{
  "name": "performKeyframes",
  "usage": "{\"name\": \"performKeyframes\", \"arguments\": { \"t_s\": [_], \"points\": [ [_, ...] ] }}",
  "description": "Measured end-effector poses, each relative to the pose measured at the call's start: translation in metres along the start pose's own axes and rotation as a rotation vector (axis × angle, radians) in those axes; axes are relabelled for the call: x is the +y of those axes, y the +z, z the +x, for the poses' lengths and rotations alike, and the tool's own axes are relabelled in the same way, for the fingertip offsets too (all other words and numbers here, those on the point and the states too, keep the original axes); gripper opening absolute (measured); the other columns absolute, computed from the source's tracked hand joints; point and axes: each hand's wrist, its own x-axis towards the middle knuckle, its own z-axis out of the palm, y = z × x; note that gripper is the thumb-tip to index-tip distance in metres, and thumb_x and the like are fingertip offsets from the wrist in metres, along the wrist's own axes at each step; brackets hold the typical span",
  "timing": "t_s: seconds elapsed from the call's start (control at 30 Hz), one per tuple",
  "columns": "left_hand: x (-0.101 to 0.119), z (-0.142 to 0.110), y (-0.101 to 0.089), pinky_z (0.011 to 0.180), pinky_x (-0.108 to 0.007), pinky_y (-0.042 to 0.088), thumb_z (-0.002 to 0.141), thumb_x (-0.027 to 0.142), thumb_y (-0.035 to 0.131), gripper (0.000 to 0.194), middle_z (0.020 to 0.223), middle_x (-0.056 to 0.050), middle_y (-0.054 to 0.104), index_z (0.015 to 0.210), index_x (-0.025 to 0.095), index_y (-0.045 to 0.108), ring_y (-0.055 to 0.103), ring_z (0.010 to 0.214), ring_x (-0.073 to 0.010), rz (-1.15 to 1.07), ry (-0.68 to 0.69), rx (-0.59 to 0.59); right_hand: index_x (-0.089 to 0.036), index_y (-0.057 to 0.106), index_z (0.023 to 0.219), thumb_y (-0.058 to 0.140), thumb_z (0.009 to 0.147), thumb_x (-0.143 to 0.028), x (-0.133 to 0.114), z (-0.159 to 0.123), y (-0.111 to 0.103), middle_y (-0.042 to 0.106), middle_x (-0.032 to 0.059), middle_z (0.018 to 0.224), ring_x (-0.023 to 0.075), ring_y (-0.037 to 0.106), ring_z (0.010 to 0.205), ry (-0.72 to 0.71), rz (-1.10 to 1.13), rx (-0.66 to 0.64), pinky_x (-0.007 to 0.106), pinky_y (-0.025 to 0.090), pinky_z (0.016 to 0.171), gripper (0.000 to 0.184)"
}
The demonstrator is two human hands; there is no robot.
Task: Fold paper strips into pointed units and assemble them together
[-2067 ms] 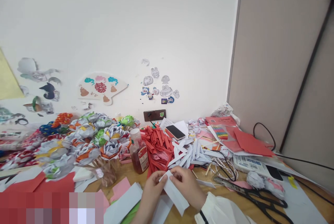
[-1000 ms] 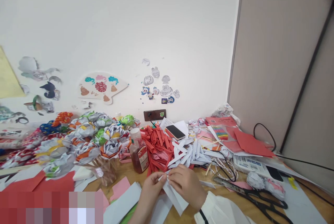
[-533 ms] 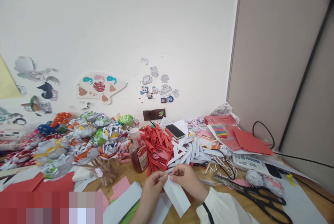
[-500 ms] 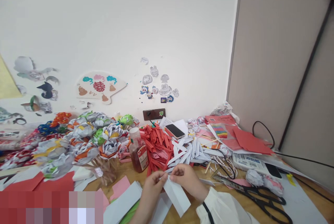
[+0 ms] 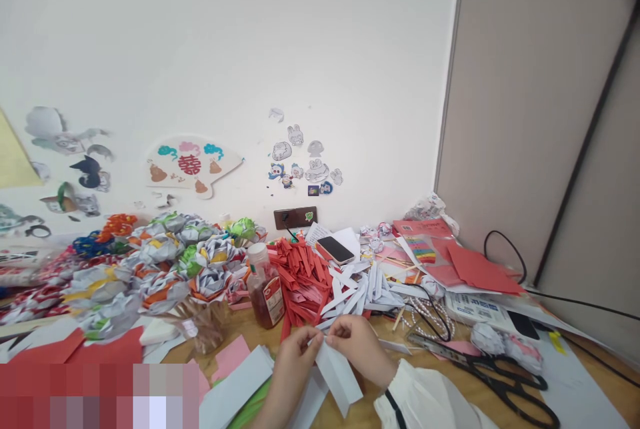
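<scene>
Head cam: left hand [image 5: 296, 361] and right hand [image 5: 359, 347] are nearly touching, each in a narrow thumb-and-finger pinch on the top end of a creased white paper strip [image 5: 340, 379]. It slants down toward the wooden table [image 5: 470, 394]; can't tell if the low end touches. Compared with about two seconds ago, the lengthwise crease shows way clearer, with the low end bent into a shallow V. Bottle [image 5: 265, 299], smartphone [image 5: 335, 249] and black-handled scissors [image 5: 504, 381] haven't budged on the table.
</scene>
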Motion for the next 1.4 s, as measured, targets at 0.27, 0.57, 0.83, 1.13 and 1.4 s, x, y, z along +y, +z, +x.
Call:
{"name": "performKeyframes", "arguments": {
  "t_s": [0.27, 0.57, 0.83, 1.13, 1.4],
  "points": [
    [0.004, -0.002, -0.001, 0.052, -0.024, 0.039, 0.070, 0.042, 0.051, 0.027, 0.057, -0.001, 0.057, 0.061, 0.018, 0.058, 0.051, 0.056, -0.0173, 0.027, 0.031, 0.043, -0.015, 0.060, 0.065, 0.051, 0.072, -0.019, 0.001, 0.000, -0.004, 0.058, -0.0008, 0.061, 0.0129, 0.052, 0.060, -0.080, -0.174, -0.052, 0.021, 0.036, 0.055, 0.013],
    [0.010, -0.006, -0.004, 0.053, -0.023, 0.033, 0.075, 0.036, 0.047, 0.028, 0.055, -0.002, 0.055, 0.057, 0.018, 0.057, 0.049, 0.057, -0.0173, 0.272, 0.186, -0.029, -0.017, 0.060, 0.068, 0.049, 0.078, -0.015, -0.004, 0.001, -0.012, 0.060, -0.0005, 0.068, 0.0128, 0.053, 0.065, -0.267, -0.433, -0.094, 0.021, 0.036, 0.059, 0.015],
    [0.013, -0.008, -0.002, 0.060, -0.026, 0.039, 0.072, 0.024, 0.051, 0.019, 0.064, -0.005, 0.062, 0.061, 0.020, 0.065, 0.054, 0.063, -0.0195, 0.328, 0.279, -0.024, -0.018, 0.057, 0.065, 0.051, 0.082, -0.018, -0.009, -0.001, -0.006, 0.059, 0.0013, 0.067, 0.0158, 0.049, 0.068, -0.697, -0.863, 0.034, 0.026, 0.034, 0.058, 0.019],
    [0.014, 0.000, -0.010, 0.053, -0.024, 0.047, 0.047, 0.041, 0.074, 0.033, 0.051, 0.001, 0.061, 0.065, 0.016, 0.061, 0.054, 0.049, -0.0124, -0.476, -0.160, 0.222, -0.018, 0.059, 0.090, 0.043, 0.086, -0.016, -0.022, -0.016, 0.001, 0.056, 0.0001, 0.057, 0.0141, 0.045, 0.053, -0.960, -0.955, 0.282, 0.027, 0.026, 0.047, 0.017],
    [0.001, 0.006, -0.003, 0.050, -0.020, 0.047, 0.039, 0.040, 0.079, 0.040, 0.044, 0.001, 0.061, 0.060, 0.015, 0.057, 0.056, 0.046, -0.0102, -0.680, -0.301, 0.075, -0.018, 0.059, 0.074, 0.045, 0.086, -0.020, -0.018, -0.009, -0.004, 0.061, 0.0018, 0.072, 0.0144, 0.051, 0.067, -0.707, -0.643, 0.107, 0.025, 0.037, 0.060, 0.019]
  ]
}}
